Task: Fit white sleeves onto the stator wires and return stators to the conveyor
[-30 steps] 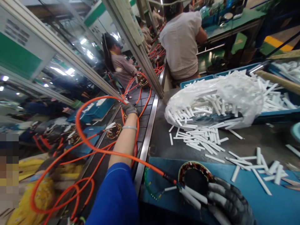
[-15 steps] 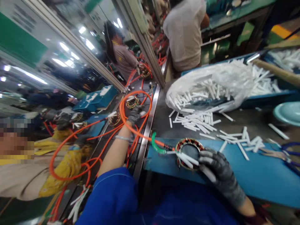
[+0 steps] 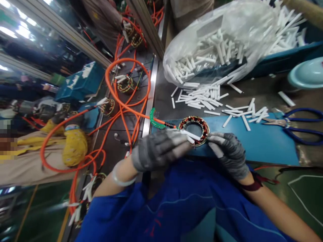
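— Copper-wound ring (image 3: pixel 205 127): where, and which way?
— Flat on the blue mat (image 3: pixel 267 146), near the near edge of the counter (image 3: pixel 164 102), toward its left side. Open face up. Round, so no long axis.
— Leads?
— Orange cable (image 3: pixel 136 113) leaves on the left, slopes up to the far left, then loops over the conveyor (image 3: pixel 113 139). White sleeves (image 3: pixel 192 135) lie across the ring's left and near side, long axis slanting from far left to near right.
— Hands?
— Left hand (image 3: pixel 161 149): fingers long and held together, pointing right at the sleeves. Blurred; can't tell if the grip has anything. Right hand (image 3: pixel 228 154): fingertips at the right rim, thumb below. Can't tell if that grip pinches it.
— What's in the way?
— Left hand covers part of the near left. Green curved strip (image 3: pixel 154 121) sits beside the cable, just left of the ring.
— Rest?
— Loose white tubes (image 3: pixel 205 96) beyond the mat, clear plastic bag (image 3: pixel 214 37) of more behind them. Blue-handled pliers (image 3: pixel 287 123) at the mat's right, pale blue bowl (image 3: pixel 306 74) farther back. Other wound rings (image 3: pixel 108 107) on the conveyor.
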{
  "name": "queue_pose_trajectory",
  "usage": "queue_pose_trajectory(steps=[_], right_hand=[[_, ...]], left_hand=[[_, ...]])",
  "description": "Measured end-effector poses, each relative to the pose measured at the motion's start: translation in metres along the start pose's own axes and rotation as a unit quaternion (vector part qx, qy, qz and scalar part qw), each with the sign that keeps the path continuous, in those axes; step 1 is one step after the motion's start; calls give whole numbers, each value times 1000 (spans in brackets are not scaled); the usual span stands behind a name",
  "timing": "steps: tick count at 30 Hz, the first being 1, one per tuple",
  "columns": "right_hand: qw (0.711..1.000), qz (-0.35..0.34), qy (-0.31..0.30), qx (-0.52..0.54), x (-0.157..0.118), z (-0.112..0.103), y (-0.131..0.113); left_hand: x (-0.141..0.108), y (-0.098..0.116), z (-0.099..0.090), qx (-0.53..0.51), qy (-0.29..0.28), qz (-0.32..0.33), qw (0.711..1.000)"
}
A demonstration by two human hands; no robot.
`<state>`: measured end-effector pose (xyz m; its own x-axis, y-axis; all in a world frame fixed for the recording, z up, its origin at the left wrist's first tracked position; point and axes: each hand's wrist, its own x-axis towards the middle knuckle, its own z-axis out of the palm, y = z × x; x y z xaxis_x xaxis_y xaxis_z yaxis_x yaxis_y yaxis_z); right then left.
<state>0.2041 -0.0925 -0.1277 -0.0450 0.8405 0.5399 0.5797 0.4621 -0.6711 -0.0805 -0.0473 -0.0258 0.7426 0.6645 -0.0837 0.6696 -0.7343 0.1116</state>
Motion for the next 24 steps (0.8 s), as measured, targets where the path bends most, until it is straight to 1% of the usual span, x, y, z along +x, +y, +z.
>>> queue_pose_trajectory(steps=[1,2,3,5,7,9,11,12,14,17,19,21,22,24], right_hand=[[1000,-10,-12,-17,1,2,-1],[999,-18,-23,-35,1,5,-2],[998,-25,-33,-53,1,8,-1],[994,-39,-45,-91,1,13,0],[988,-59,-46,-132,2,15,1],[983,-76,-41,-161,5,16,2],[982,-90,-30,-165,8,13,2],[982,-94,-24,-162,11,11,3],[983,-93,-14,-155,15,8,3],[988,-61,-12,-139,16,4,3],[991,-36,-14,-132,14,3,4],[990,-31,-27,-134,11,1,8],[989,-40,-41,-135,10,-1,12],[985,-82,-85,-121,13,-7,23]], left_hand=[[14,9,9,4,5,31,999],[29,14,16,16,12,35,999],[42,17,21,27,12,33,999],[65,17,22,45,-13,14,999],[80,16,17,49,-60,-2,997],[89,17,7,45,-107,-11,993],[94,20,-4,46,-140,-14,989],[95,21,-9,51,-147,-10,988],[95,23,-17,72,-130,6,989],[92,25,-15,111,-63,33,991],[89,24,-7,119,-35,24,992],[89,22,5,95,-33,3,995],[89,20,10,72,-37,-8,997],[92,15,19,17,-40,-22,999]])
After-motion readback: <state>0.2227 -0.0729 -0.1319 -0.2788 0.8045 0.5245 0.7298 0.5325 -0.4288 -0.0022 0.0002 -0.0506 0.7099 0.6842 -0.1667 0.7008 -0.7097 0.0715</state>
